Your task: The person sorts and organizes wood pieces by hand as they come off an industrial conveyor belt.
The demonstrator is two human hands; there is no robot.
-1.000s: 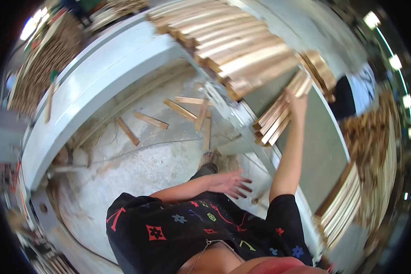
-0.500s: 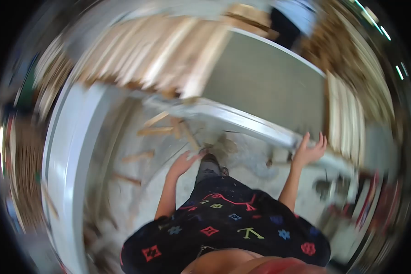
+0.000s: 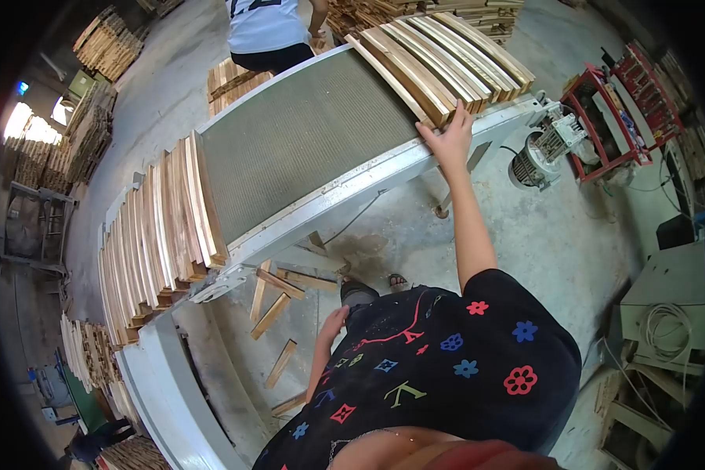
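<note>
My right hand (image 3: 449, 135) reaches out to the near end of a batch of wooden slats (image 3: 439, 63) lying across a grey-green conveyor belt (image 3: 305, 133); its fingers rest on the slat ends at the belt's white edge. My left hand (image 3: 333, 323) hangs beside my hip, fingers loose and holding nothing. A second batch of wooden slats (image 3: 160, 227) lies at the left end of the belt, passing onto a white machine frame (image 3: 164, 384).
Loose slat offcuts (image 3: 274, 309) lie on the concrete floor under the belt. Another person (image 3: 266, 31) in a white shirt stands at the belt's far side. An electric motor (image 3: 544, 149) and a red frame (image 3: 611, 117) sit right; wood stacks (image 3: 94, 133) line the left.
The view has swung round. My right hand left the earlier slat bundle, passed along the belt's edge, and now rests on the slat ends at the other batch. My left hand dropped to my side.
</note>
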